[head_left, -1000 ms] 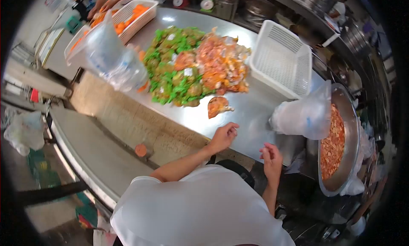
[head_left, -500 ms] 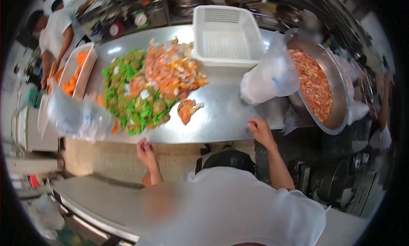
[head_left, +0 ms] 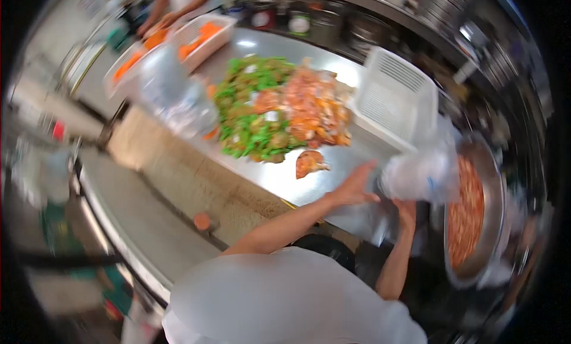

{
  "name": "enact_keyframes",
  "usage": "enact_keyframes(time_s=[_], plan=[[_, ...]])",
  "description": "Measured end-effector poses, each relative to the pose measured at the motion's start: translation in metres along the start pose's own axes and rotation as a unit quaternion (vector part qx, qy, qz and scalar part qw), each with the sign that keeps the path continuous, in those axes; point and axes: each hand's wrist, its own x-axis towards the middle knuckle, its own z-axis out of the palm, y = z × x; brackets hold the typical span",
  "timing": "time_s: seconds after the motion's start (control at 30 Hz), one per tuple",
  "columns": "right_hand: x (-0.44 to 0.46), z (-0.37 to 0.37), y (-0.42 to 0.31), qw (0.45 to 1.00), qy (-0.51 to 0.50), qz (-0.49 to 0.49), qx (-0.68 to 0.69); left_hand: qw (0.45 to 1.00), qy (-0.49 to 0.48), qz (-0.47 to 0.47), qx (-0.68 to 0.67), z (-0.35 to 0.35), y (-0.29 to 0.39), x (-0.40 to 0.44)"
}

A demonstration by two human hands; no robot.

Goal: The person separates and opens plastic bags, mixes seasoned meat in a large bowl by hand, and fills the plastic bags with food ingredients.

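My left hand [head_left: 355, 188], thumb and fingers spread and holding nothing, is over the steel table's front edge, just left of a clear plastic bag stack [head_left: 419, 174]. Against the near side of that bag is my right hand [head_left: 405, 208]; its fingers are blurred and partly hidden. A single orange-brown piece [head_left: 310, 163] lies on the steel table [head_left: 342, 159], left of my left hand. Behind it are a heap of orange-pink pieces [head_left: 318, 106] and a heap of green-wrapped bundles [head_left: 256, 106].
A white basket [head_left: 395, 97] stands at the back right. On the right is a metal bowl [head_left: 496, 207] of chopped reddish food. Another plastic bag [head_left: 178, 97] and baskets [head_left: 208, 43] of orange pieces are on the left, near a person [head_left: 178, 5].
Since half a second ago, the view has turned back toward that of a second ago. Both my hands have come together near the right plastic bag, and my left hand has spread.
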Motion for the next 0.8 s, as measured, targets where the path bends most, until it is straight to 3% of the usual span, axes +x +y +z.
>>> enact_keyframes(time_s=[0.03,0.13,0.2,0.3,0.33,0.4,0.5,0.53,0.63,0.73,0.8], plan=[[-0.004,0.005,-0.009,1.0,0.001,-0.004,0.013,0.999,0.016,0.02,0.021,0.006,0.008,0.009],[0.005,0.008,0.005,0.998,-0.069,-0.012,0.006,0.991,-0.05,0.002,-0.124,0.008,0.02,0.021],[-0.002,0.009,0.011,0.993,-0.114,-0.019,-0.005,0.992,-0.033,-0.027,-0.116,0.003,0.022,0.011],[-0.014,0.014,0.034,0.967,-0.15,0.008,-0.207,0.997,0.012,-0.026,-0.068,-0.011,0.028,-0.021],[-0.023,0.019,0.032,0.964,-0.13,-0.028,-0.232,0.998,0.036,-0.017,-0.045,-0.014,0.03,-0.032],[-0.041,0.047,0.03,0.95,-0.1,-0.107,-0.276,0.989,0.089,-0.104,-0.046,-0.017,0.027,-0.059],[-0.052,0.085,-0.005,0.95,-0.21,-0.094,-0.209,0.973,0.136,-0.187,-0.021,-0.057,0.041,-0.095],[-0.054,0.106,-0.029,0.941,-0.22,-0.17,-0.192,0.968,0.143,-0.206,-0.014,-0.072,0.048,-0.106],[-0.057,0.162,-0.066,0.932,-0.334,-0.09,-0.109,0.951,0.216,-0.216,-0.039,-0.108,0.045,-0.151],[-0.051,0.231,-0.072,0.896,-0.42,-0.131,-0.054,0.921,0.33,-0.192,-0.077,-0.142,0.026,-0.201],[-0.039,0.279,-0.066,0.861,-0.48,-0.157,-0.049,0.918,0.351,-0.181,-0.025,-0.169,0.017,-0.243]])
